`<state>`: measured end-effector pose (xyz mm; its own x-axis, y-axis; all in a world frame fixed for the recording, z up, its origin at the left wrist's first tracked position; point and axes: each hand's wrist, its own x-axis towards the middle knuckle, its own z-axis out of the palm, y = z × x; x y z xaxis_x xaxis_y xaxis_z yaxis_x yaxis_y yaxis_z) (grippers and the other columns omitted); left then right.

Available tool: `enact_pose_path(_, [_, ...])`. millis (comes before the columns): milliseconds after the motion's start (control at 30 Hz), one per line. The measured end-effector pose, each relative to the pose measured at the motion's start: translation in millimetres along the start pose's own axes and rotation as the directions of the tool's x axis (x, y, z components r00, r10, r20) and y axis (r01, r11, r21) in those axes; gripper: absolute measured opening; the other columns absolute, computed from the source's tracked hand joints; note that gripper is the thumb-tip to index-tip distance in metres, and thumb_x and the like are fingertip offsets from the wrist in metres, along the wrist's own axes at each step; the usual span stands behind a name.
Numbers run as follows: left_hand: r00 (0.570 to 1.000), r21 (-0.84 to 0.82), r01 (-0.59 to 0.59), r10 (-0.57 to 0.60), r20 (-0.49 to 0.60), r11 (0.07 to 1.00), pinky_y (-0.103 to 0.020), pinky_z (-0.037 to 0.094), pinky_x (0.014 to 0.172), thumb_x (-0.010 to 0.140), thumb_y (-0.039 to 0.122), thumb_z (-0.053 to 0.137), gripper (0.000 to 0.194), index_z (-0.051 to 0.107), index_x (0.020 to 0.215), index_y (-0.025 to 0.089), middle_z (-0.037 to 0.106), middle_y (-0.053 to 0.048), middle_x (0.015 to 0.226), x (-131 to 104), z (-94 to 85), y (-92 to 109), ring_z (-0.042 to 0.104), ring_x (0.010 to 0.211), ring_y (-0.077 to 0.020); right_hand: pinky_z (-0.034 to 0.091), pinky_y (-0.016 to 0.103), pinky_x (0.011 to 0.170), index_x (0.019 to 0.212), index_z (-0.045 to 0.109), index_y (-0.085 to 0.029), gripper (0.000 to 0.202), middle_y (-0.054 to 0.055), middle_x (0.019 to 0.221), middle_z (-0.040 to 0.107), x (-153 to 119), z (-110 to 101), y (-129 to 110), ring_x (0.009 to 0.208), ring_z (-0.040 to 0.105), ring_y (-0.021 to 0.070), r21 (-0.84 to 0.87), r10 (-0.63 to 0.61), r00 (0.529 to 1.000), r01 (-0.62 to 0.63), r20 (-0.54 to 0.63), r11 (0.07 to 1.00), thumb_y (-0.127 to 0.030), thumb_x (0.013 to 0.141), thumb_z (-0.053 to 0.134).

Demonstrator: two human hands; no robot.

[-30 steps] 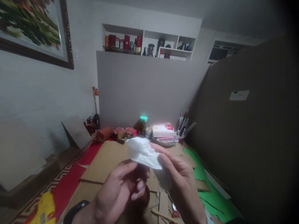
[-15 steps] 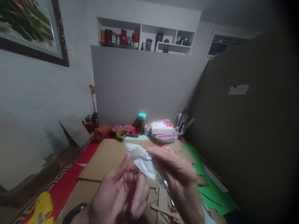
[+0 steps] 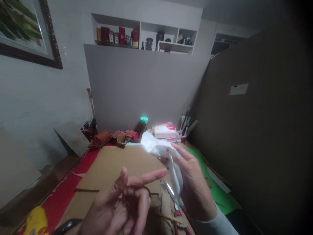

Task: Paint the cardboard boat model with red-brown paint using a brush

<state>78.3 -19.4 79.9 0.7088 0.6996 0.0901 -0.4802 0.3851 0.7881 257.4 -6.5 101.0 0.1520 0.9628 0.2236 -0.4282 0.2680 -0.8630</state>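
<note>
A crumpled white tissue (image 3: 156, 145) hangs from my right hand (image 3: 193, 176), pinched between thumb and fingers, with one end drooping below. To its left is my left hand (image 3: 124, 202), palm turned up and holding nothing. Its index finger stretches toward the tissue and the thumb stands apart, while the other fingers are curled. Scissors with red handles (image 3: 178, 213) lie beneath my right hand on the cardboard, partly covered by it.
Cardboard sheets (image 3: 117, 163) cover the table over a red cloth (image 3: 57, 209). A yellow object (image 3: 36, 222) lies at the near left. At the back stand a tissue pack (image 3: 165, 131), brown-red wrapped bundles (image 3: 102, 138) and a teal-lidded container (image 3: 143, 120). Green sheet (image 3: 207, 176) lies right.
My left hand has let go of the tissue and moved lower, its index finger now extended. My right hand has carried the tissue slightly right and up. The view has shifted a little.
</note>
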Motion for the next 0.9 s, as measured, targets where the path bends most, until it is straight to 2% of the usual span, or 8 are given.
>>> enact_pose_path(67, [1.0, -0.035, 0.005, -0.004, 0.029, 0.999, -0.027, 0.017, 0.048, 0.09, 0.07, 0.048, 0.073, 0.068, 0.129, 0.012, 0.06, -0.003, 0.052, 1, -0.6, 0, 0.037, 0.044, -0.0092, 0.052, 0.021, 0.066, 0.102, 0.08, -0.021, 0.03, 0.005, 0.093, 0.076, 2, -2, -2, 0.075, 0.067, 0.0161, 0.015, 0.004, 1.0, -0.004, -0.005, 1.0, -0.035, 0.076, 0.085])
enact_pose_path(233, [0.998, -0.088, -0.043, 0.047, 0.045, 0.995, -0.029, 0.016, 0.048, 0.096, 0.065, 0.038, 0.07, 0.07, 0.125, 0.01, 0.052, 0.0, 0.047, 3, -1.2, 3, 0.03, 0.04, -0.0086, 0.05, 0.02, 0.062, 0.103, 0.08, -0.02, 0.032, 0.005, 0.086, 0.076, -2, -1, -10, 0.069, 0.066, 0.015, 0.008, 0.052, 0.998, -0.052, 0.032, 0.999, -0.038, 0.077, 0.085])
enact_pose_path(333, [0.998, -0.078, -0.041, 0.045, 0.042, 0.996, -0.028, 0.015, 0.047, 0.097, 0.065, 0.036, 0.067, 0.071, 0.12, 0.012, 0.058, -0.002, 0.049, 4, -0.4, 5, 0.033, 0.04, -0.0087, 0.048, 0.019, 0.059, 0.106, 0.079, -0.023, 0.028, 0.005, 0.09, 0.076, -9, 0, -15, 0.069, 0.065, 0.0145, -0.116, 0.066, 0.996, -0.058, 0.067, 0.992, -0.041, 0.085, 0.078])
enact_pose_path(433, [0.998, -0.046, -0.055, 0.056, 0.029, 0.997, -0.028, 0.014, 0.047, 0.096, 0.063, 0.038, 0.06, 0.073, 0.1, 0.015, 0.063, -0.004, 0.052, 4, 2.3, 5, 0.035, 0.039, -0.0081, 0.051, 0.022, 0.07, 0.107, 0.08, -0.029, 0.018, 0.002, 0.099, 0.075, -15, 3, -15, 0.084, 0.066, 0.0165, -0.386, -0.121, 0.97, 0.196, 0.21, 0.902, -0.035, 0.093, 0.069])
enact_pose_path(533, [0.998, 0.005, -0.063, 0.063, -0.003, 0.998, -0.028, 0.012, 0.046, 0.095, 0.063, 0.042, 0.057, 0.07, 0.082, 0.015, 0.06, -0.003, 0.049, 4, 5.6, 4, 0.03, 0.038, -0.007, 0.05, 0.027, 0.087, 0.106, 0.08, -0.033, 0.022, -0.001, 0.103, 0.074, -15, 4, -9, 0.096, 0.065, 0.0177, -0.442, -0.271, 0.882, 0.434, 0.384, 0.785, -0.022, 0.094, 0.065])
enact_pose_path(600, [0.998, 0.044, -0.053, 0.055, -0.032, 0.998, -0.029, 0.011, 0.046, 0.095, 0.065, 0.041, 0.06, 0.067, 0.076, 0.014, 0.055, -0.002, 0.046, 5, 6.7, 4, 0.028, 0.037, -0.0068, 0.05, 0.027, 0.082, 0.1, 0.081, -0.033, 0.02, -0.001, 0.096, 0.074, -14, 3, -2, 0.089, 0.065, 0.0176, -0.426, -0.26, 0.89, 0.415, 0.375, 0.804, -0.023, 0.093, 0.066])
enact_pose_path(733, [0.994, 0.133, -0.058, 0.071, -0.089, 0.989, -0.03, 0.012, 0.045, 0.092, 0.068, 0.045, 0.059, 0.063, 0.072, 0.015, 0.05, 0.0, 0.042, 10, 3.5, 2, 0.028, 0.036, -0.0076, 0.049, 0.025, 0.071, 0.093, 0.083, -0.031, 0.013, 0.0, 0.084, 0.073, -11, 3, 8, 0.079, 0.062, 0.0173, -0.415, -0.177, 0.957, 0.261, 0.229, 0.872, -0.027, 0.088, 0.071])
enact_pose_path(900, [0.99, 0.263, -0.057, 0.089, -0.112, 0.963, -0.029, 0.015, 0.044, 0.087, 0.073, 0.05, 0.059, 0.058, 0.064, 0.019, 0.051, 0.0, 0.042, 12, -4.3, 0, 0.032, 0.036, -0.0083, 0.046, 0.023, 0.053, 0.087, 0.082, -0.02, 0.019, 0.003, 0.07, 0.069, -13, 8, 9, 0.059, 0.058, 0.0147, -0.331, -0.046, 0.989, 0.09, 0.14, 0.939, -0.038, 0.084, 0.076])
